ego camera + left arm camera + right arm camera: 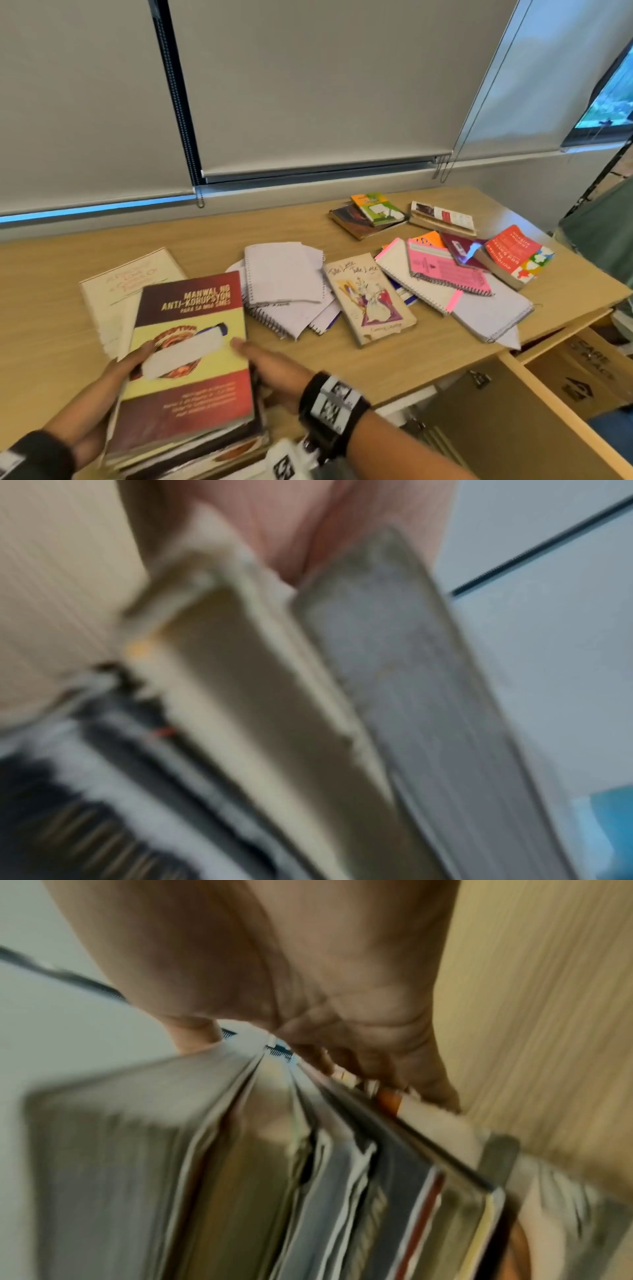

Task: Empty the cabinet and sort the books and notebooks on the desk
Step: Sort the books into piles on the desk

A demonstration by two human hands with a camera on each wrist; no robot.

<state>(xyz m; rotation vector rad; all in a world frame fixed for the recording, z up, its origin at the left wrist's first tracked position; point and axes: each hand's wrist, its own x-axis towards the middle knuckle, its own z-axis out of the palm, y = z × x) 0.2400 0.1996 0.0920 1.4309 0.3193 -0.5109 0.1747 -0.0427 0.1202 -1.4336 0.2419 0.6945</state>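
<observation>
I hold a thick stack of books (191, 346) over the near left of the wooden desk (41, 308). Its top cover is red, brown and yellow with the title "Manwal ng Anti-Korupsyon". My left hand (130, 363) grips the stack's left side, thumb lying on the cover. My right hand (263, 363) grips the right side. In the right wrist view the right hand's fingers (394, 1074) curl along the stack (240, 1164) and the thumb sits on top. The blurred left wrist view shows page edges (274, 696) against my palm (291, 520).
A cream book (126, 274) lies partly under the stack. Loose spiral notebooks (284, 284), a worn paperback (370, 301), pink notebooks (445, 270) and a red book (513, 257) spread across the desk's right. Two small book piles (370, 212) sit at the back. An open cabinet (565, 373) is below right.
</observation>
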